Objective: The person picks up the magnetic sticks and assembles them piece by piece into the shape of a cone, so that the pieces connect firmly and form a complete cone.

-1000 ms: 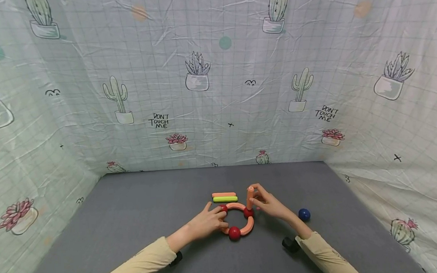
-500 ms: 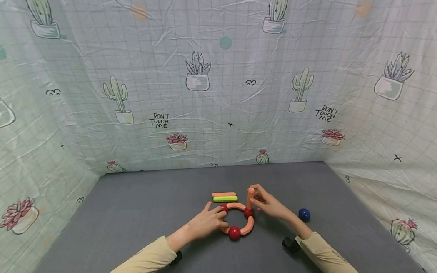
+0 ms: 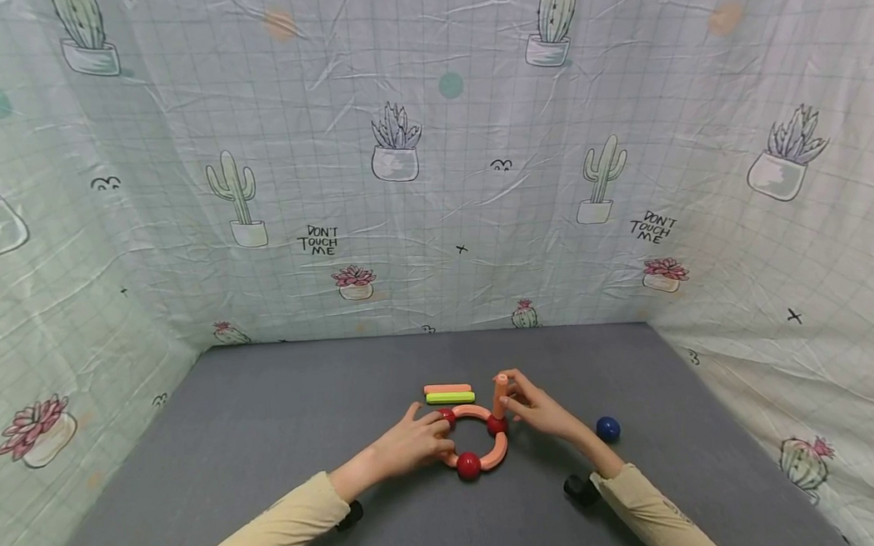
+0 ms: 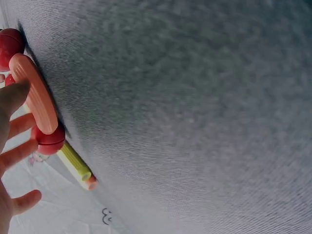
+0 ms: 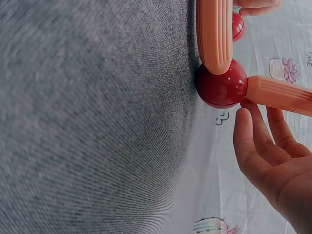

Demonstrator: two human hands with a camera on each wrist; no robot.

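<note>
Three red balls (image 3: pixel 469 466) and curved orange magnetic sticks (image 3: pixel 472 411) form a ring lying on the grey table. My left hand (image 3: pixel 412 444) holds the ring's left side. In the left wrist view its thumb (image 4: pixel 15 96) lies against a curved orange stick (image 4: pixel 41 102), while other fingers reach behind it and to a red ball (image 4: pixel 48 139). A straight orange stick (image 5: pixel 282 95) stands upright on the right red ball (image 5: pixel 222 87). My right hand (image 3: pixel 539 409) is beside that stick; its fingertips touch or nearly touch it, with the thumb (image 5: pixel 243 126) apart from it.
Behind the ring lie a lime stick (image 3: pixel 450 398) and an orange stick (image 3: pixel 447 388), side by side. A blue ball (image 3: pixel 608 429) rests right of my right hand. Black wrist-camera units (image 3: pixel 581 490) sit under the wrists. A cactus-print curtain (image 3: pixel 435 248) encloses the table.
Almost nothing differs. My left hand has shifted slightly; the upright stick and my right hand stay in place.
</note>
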